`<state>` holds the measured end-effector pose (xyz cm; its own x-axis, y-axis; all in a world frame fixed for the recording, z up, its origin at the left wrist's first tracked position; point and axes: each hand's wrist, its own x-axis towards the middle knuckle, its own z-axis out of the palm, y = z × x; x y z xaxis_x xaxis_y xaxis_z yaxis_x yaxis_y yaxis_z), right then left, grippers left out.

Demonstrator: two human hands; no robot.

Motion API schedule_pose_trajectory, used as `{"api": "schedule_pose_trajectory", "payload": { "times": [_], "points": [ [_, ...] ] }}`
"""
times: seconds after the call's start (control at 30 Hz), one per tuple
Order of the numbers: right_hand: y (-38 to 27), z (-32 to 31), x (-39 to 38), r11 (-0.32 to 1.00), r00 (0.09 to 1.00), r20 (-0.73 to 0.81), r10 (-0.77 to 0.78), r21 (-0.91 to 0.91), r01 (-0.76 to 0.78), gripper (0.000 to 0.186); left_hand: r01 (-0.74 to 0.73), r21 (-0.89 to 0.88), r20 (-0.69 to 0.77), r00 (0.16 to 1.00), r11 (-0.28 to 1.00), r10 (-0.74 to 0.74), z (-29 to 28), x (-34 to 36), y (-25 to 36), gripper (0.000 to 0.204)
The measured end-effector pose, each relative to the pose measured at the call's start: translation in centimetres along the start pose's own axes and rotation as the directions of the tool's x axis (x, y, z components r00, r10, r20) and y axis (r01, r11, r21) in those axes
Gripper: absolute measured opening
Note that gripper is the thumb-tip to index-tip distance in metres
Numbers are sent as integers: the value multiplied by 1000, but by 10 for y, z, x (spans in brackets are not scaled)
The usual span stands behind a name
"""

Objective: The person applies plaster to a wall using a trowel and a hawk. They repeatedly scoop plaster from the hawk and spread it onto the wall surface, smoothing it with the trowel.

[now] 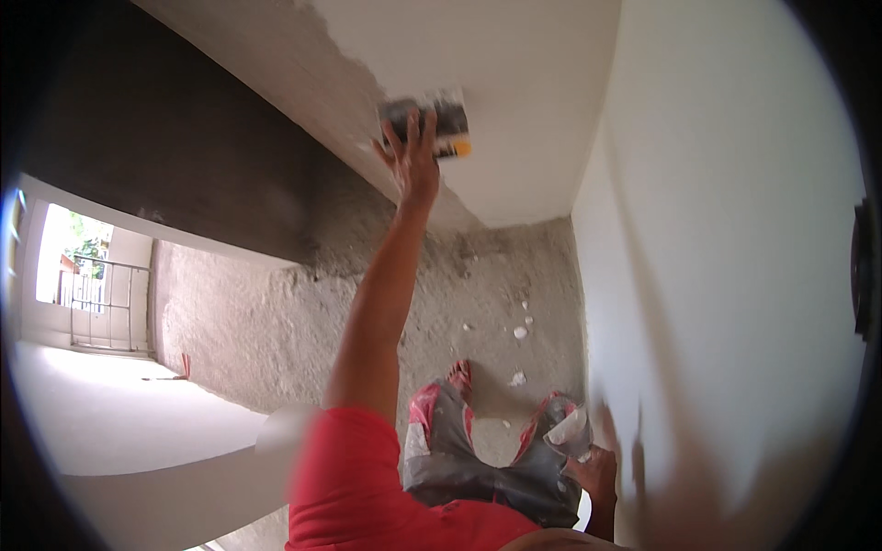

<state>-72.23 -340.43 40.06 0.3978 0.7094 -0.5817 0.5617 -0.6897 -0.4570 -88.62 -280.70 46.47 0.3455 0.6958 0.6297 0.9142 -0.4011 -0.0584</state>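
At the upper middle, my left hand (412, 158) presses a wide putty blade (448, 118) against the wall (537, 101). Its fingers lie spread over the dark rectangular blade, which has a yellow patch at one corner and white smears. A damp, darker band of skim coat borders the paler wall surface beside it. Low at the right, near my thigh, my right hand (595, 475) is closed on a pale, flat scraper-like piece (570, 430) carrying white putty. Its exact kind and handle are hard to make out.
White lumps (520, 332) lie on the rough concrete floor (496, 285) ahead of my bare foot (460, 375). A smooth white wall (735, 230) rises close on my right. At left are a dark opening (184, 138) and a window with a metal grille (110, 298).
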Motion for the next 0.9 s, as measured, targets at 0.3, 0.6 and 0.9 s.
{"api": "schedule_pose_trajectory", "payload": {
  "times": [0.3, 0.6, 0.9],
  "points": [
    [-47, -28, -4, 980, 979, -100, -177, 70, 185, 64, -145, 91, -338, 926, 985, 167, -286, 224, 20, 88],
    [-62, -38, -20, 977, 977, -113, -183, 89, 194, 67, 11, 301, -554, 816, 953, 166, -457, 465, 69, 66],
    [-58, -44, -25, 971, 964, -166, -210, 78, 225, 65, -45, 251, -398, 906, 967, 146, -418, 425, 68, 61]
  ]
}}
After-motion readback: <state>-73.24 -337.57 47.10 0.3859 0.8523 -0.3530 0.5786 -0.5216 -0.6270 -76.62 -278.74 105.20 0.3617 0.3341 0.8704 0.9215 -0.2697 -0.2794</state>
